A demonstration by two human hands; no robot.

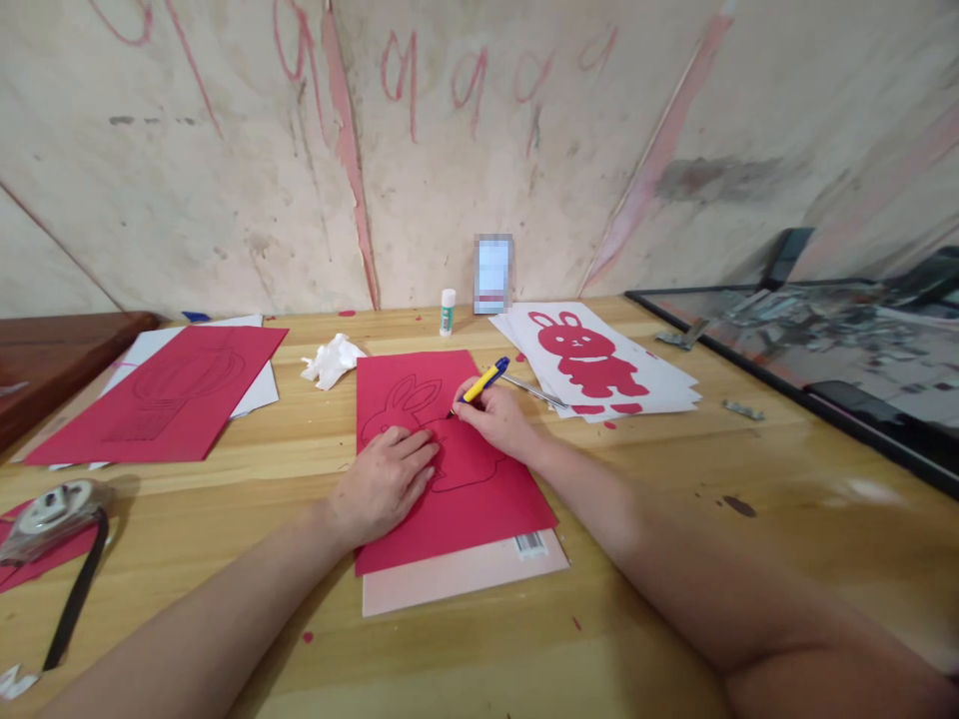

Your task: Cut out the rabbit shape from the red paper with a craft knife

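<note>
A sheet of red paper (405, 534) lies before me with a rabbit outline (409, 394) drawn in dark lines. Under it, a pale pink pad or booklet (450, 584) with a barcode sticks out at the near edge. My left hand (390, 477) rests flat on the sheet, fingers stretched over part of the drawing. My right hand (498, 419) grips a yellow and blue pen (481, 382), its tip at the paper near the rabbit's back. Silvery scissors or a similar metal tool (535, 389) lie just beyond my right hand, partly hidden.
Against the wall leans a phone (492, 275), beside a glue stick (448, 313). White sheets with a red paper rabbit (588, 355) lie right. Crumpled tissue (332, 361), another drawn-on red sheet (172, 394) and a tape measure (56, 519) are left. A black-framed glass panel (809, 394) borders the right.
</note>
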